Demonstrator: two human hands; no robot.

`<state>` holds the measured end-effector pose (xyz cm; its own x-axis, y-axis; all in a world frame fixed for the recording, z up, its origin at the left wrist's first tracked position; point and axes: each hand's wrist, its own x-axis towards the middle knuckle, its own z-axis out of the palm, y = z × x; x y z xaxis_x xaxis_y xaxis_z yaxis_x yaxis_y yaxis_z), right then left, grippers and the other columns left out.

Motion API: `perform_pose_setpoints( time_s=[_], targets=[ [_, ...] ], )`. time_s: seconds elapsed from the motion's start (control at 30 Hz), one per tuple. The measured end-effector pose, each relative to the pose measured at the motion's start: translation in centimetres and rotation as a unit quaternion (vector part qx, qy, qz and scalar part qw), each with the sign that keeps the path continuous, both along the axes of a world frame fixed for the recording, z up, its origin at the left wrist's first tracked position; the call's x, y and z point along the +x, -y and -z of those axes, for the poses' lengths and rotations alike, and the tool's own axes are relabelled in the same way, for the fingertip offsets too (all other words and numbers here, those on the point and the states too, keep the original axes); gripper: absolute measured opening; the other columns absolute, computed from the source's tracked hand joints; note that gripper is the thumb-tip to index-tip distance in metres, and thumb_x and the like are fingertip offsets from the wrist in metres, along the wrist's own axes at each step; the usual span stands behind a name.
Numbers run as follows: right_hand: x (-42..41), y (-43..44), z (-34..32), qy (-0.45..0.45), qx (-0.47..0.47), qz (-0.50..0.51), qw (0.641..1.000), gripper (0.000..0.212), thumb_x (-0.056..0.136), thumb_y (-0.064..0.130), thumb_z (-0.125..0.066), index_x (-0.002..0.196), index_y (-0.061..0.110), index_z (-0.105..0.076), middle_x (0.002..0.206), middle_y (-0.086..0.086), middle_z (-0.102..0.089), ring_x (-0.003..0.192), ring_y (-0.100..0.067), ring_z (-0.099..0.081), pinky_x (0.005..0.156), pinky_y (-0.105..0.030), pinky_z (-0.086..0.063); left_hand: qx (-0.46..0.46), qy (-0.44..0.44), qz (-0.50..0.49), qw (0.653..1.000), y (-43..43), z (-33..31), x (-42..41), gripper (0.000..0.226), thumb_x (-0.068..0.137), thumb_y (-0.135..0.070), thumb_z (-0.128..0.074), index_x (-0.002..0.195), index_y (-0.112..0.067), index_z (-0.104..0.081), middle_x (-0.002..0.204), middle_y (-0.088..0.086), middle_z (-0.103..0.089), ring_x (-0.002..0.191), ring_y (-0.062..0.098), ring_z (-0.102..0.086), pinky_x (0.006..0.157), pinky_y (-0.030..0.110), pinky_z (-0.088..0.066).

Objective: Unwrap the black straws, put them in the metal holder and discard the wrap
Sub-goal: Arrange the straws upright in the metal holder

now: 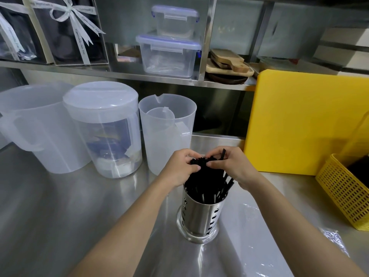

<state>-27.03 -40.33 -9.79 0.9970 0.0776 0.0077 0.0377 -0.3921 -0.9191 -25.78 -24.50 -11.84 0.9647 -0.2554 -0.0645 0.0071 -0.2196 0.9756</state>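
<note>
A bundle of black straws [207,182] stands in the perforated metal holder [198,218] on the steel counter. My left hand [179,166] and my right hand [231,164] both grip the straws' top ends from either side, fingers curled over them. One straw sticks up above the rest by my right thumb. The clear plastic wrap [247,232] lies flat on the counter to the right of the holder, partly under my right forearm.
Three translucent plastic jugs [103,128] stand at the back left. A yellow cutting board [307,120] leans at the back right, and a yellow perforated basket [345,192] sits at the right edge. A shelf above holds lidded containers [169,54] and wooden boards.
</note>
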Motion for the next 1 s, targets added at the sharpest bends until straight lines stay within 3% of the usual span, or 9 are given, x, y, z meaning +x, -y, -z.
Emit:
perform_pose_setpoints(
  time_s=[0.17, 0.37, 0.47, 0.6, 0.73, 1.0],
  targets=[
    [-0.2, -0.1, -0.1, 0.007, 0.027, 0.005, 1.000, 0.014, 0.074, 0.001, -0.071, 0.077, 0.014, -0.069, 0.075, -0.005, -0.065, 0.079, -0.023, -0.063, 0.072, -0.026, -0.051, -0.012, 0.018, -0.021, 1.000, 0.0, 0.0, -0.3, 0.024, 0.076, 0.005, -0.064, 0.088, -0.015, -0.059, 0.078, 0.003, -0.067, 0.069, 0.017, -0.064, 0.066, 0.024, -0.053],
    [-0.4, 0.1, -0.1, 0.001, 0.040, 0.021, 0.999, 0.013, 0.071, 0.004, -0.074, 0.075, 0.016, -0.071, 0.059, 0.008, -0.069, 0.070, -0.017, -0.067, 0.070, -0.024, -0.053, -0.025, 0.024, -0.022, 0.999, 0.0, -0.1, -0.6, 0.024, 0.074, 0.002, -0.067, 0.083, -0.019, -0.062, 0.078, 0.000, -0.069, 0.071, 0.015, -0.065, 0.067, 0.025, -0.052],
    [-0.5, 0.0, -0.2, -0.006, 0.046, 0.027, 0.999, 0.017, 0.073, 0.005, -0.072, 0.083, 0.019, -0.068, 0.062, 0.008, -0.071, 0.074, -0.014, -0.069, 0.068, -0.018, -0.049, -0.033, 0.023, -0.028, 0.999, 0.0, -0.1, -0.7, 0.021, 0.076, 0.000, -0.068, 0.083, -0.018, -0.061, 0.079, 0.002, -0.069, 0.075, 0.017, -0.065, 0.073, 0.030, -0.055],
    [-0.6, 0.0, -0.3, -0.007, 0.045, 0.030, 0.999, 0.018, 0.078, 0.002, -0.068, 0.084, 0.018, -0.066, 0.068, 0.011, -0.072, 0.081, -0.016, -0.068, 0.069, -0.020, -0.047, -0.043, 0.021, -0.029, 0.998, -0.1, -0.3, -0.9, 0.021, 0.077, 0.002, -0.067, 0.083, -0.017, -0.061, 0.078, 0.004, -0.068, 0.072, 0.018, -0.064, 0.073, 0.030, -0.054],
    [-0.7, 0.2, -0.3, 0.012, 0.050, 0.043, 0.998, 0.015, 0.075, 0.003, -0.071, 0.073, 0.018, -0.068, 0.064, 0.003, -0.071, 0.078, -0.022, -0.067, 0.071, -0.025, -0.050, -0.056, 0.024, -0.034, 0.998, -0.1, -0.4, -1.2, 0.018, 0.075, 0.000, -0.070, 0.079, -0.016, -0.062, 0.074, 0.003, -0.068, 0.065, 0.014, -0.064, 0.066, 0.022, -0.054],
    [-0.7, 0.3, -0.3, 0.015, 0.037, 0.034, 0.999, 0.008, 0.075, 0.006, -0.071, 0.070, 0.012, -0.068, 0.067, -0.003, -0.066, 0.065, -0.011, -0.063, 0.057, -0.014, -0.049, -0.059, 0.023, -0.049, 0.997, -0.1, -0.2, -1.1, 0.018, 0.072, -0.004, -0.073, 0.077, -0.018, -0.062, 0.076, 0.004, -0.069, 0.066, 0.014, -0.065, 0.063, 0.020, -0.052]
  ],
)
